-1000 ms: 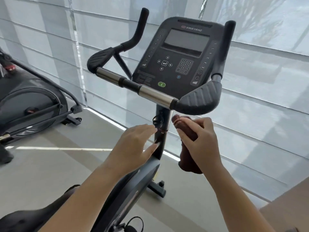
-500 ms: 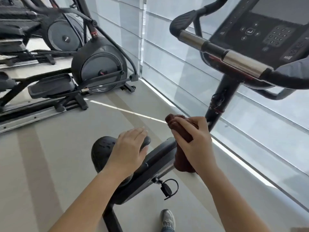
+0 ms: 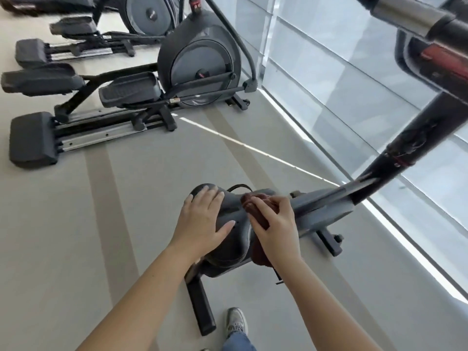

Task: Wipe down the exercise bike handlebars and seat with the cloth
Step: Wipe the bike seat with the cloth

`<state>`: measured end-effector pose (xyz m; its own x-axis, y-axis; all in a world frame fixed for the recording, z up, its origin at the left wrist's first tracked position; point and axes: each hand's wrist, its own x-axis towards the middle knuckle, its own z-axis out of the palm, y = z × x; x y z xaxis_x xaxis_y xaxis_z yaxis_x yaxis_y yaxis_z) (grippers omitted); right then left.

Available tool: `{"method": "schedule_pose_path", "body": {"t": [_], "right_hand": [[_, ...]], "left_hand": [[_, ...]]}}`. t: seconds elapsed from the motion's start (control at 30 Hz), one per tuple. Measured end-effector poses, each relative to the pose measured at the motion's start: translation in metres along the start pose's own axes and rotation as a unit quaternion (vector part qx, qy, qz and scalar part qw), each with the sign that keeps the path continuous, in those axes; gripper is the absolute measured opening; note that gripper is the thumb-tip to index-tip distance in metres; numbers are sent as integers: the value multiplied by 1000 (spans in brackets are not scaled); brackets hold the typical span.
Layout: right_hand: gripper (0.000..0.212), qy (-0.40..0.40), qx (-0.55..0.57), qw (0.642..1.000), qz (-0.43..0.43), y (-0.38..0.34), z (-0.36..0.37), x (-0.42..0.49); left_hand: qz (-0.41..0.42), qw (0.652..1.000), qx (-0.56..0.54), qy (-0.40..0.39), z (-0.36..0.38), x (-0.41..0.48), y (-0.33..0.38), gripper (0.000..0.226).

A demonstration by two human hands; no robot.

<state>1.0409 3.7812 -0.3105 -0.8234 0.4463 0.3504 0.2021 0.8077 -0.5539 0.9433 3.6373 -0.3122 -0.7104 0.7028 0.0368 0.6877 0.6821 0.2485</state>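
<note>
The exercise bike's black seat (image 3: 234,239) is low in the middle of the view. My left hand (image 3: 202,221) lies flat on the seat's left side, fingers spread. A dark red-brown cloth (image 3: 257,209) is bunched under my right hand (image 3: 276,229), which grips it and presses it on the seat's right side; part of the cloth hangs down past the seat's right edge. A chrome section of the handlebar (image 3: 405,12) shows at the top right, above the black post (image 3: 415,145).
An elliptical trainer (image 3: 197,62) with pedals and rails stands on the grey floor at the upper left, with more machines behind it. Window blinds (image 3: 329,59) run along the right. The bike's base bar (image 3: 201,307) and my shoe (image 3: 236,323) are below the seat.
My view has swung down from the console to the seat. Both hands have dropped onto the seat, the left flat on it and the right pressing the cloth against it.
</note>
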Motion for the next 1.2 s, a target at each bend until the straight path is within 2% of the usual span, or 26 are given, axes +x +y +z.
{"method": "schedule_pose_path", "body": {"t": [0.1, 0.23, 0.3, 0.4, 0.57, 0.7, 0.97, 1.1, 1.2], "right_hand": [[31, -30, -43, 999, -2, 14, 24, 20], [28, -94, -111, 984, -105, 31, 49, 53], [27, -159, -90, 974, -135, 34, 54, 76], [33, -315, -35, 939, -135, 33, 60, 111], [36, -447, 42, 883, -139, 50, 55, 138], [32, -481, 55, 859, -167, 74, 45, 149], [36, -484, 154, 850, -140, 19, 109, 159], [37, -560, 138, 800, -164, 66, 73, 167], [31, -556, 92, 799, -210, 94, 48, 166]], "left_hand": [[-39, 999, 3, -19, 5, 11, -2, 88], [-97, 994, 17, -51, 14, 15, -5, 105], [-130, 989, 29, -60, 17, 14, -7, 109], [-173, 981, 37, -85, 20, 10, -5, 110], [-223, 970, 12, -100, 24, 7, 0, 122], [-243, 965, -7, -98, 26, 11, 6, 128], [-266, 961, -49, -55, 35, 11, 12, 121], [-262, 962, -62, -48, 31, 12, 13, 125], [-264, 961, -73, -45, 31, 12, 13, 125]]}}
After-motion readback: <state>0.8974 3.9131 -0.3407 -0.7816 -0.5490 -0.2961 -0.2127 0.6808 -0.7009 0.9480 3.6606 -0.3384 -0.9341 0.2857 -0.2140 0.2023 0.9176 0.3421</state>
